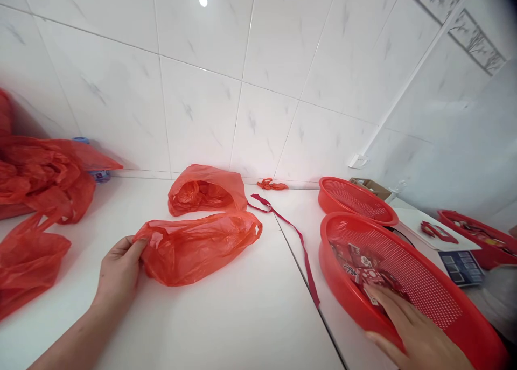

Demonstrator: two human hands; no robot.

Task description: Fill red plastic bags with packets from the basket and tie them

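My left hand point(119, 273) pinches the edge of a thin red plastic bag point(202, 254), which lies loosely spread to the right over the white table. My right hand point(420, 329) reaches over the near rim of a red plastic basket point(341, 292), its fingers stretched out and the thumb apart. Small red printed packets point(359, 259) lie in the basket, and the fingertips are at these packets; whether they touch is hard to tell. Just behind the held bag sits another red plastic bag point(210, 181), its mouth facing forward with crumpled red plastic inside.
A heap of red bags point(44, 176) lies at the left. A dark red ribbon point(301, 241) runs near the seam of the white table point(226, 327). Behind the near basket stands a second red basket point(355, 200). A scale point(460, 267) is farther right, and a tiled wall point(202, 111) closes the back.
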